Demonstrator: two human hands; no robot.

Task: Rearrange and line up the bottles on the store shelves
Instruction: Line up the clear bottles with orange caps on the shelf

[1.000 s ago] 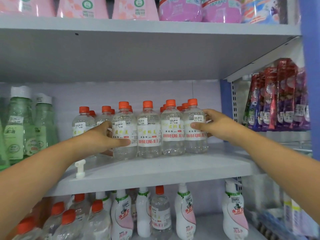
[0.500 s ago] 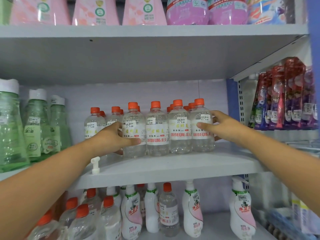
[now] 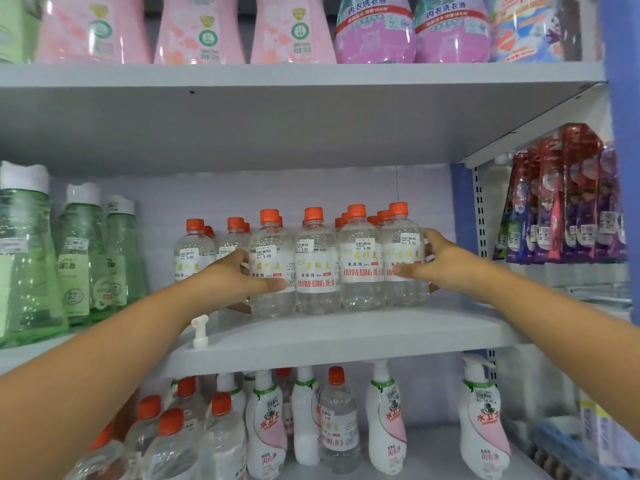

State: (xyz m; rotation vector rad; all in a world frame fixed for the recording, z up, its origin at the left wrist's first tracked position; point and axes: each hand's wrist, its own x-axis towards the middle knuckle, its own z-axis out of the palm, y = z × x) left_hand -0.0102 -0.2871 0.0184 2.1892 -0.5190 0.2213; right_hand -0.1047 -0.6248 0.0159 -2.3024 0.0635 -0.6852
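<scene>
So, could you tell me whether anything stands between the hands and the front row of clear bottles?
Nothing visible does: the left hand already holds the leftmost front bottle, and the right hand holds the rightmost bottle. A small white nozzle stands apart, nearer the shelf edge.

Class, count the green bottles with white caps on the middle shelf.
3: the left green bottle at the frame edge, the middle green bottle, the right green bottle. More may be off-frame.

bottles [image 3: 317, 261] stand on the middle shelf [image 3: 346, 336] — jugs [image 3: 79, 258] to their left.
</scene>
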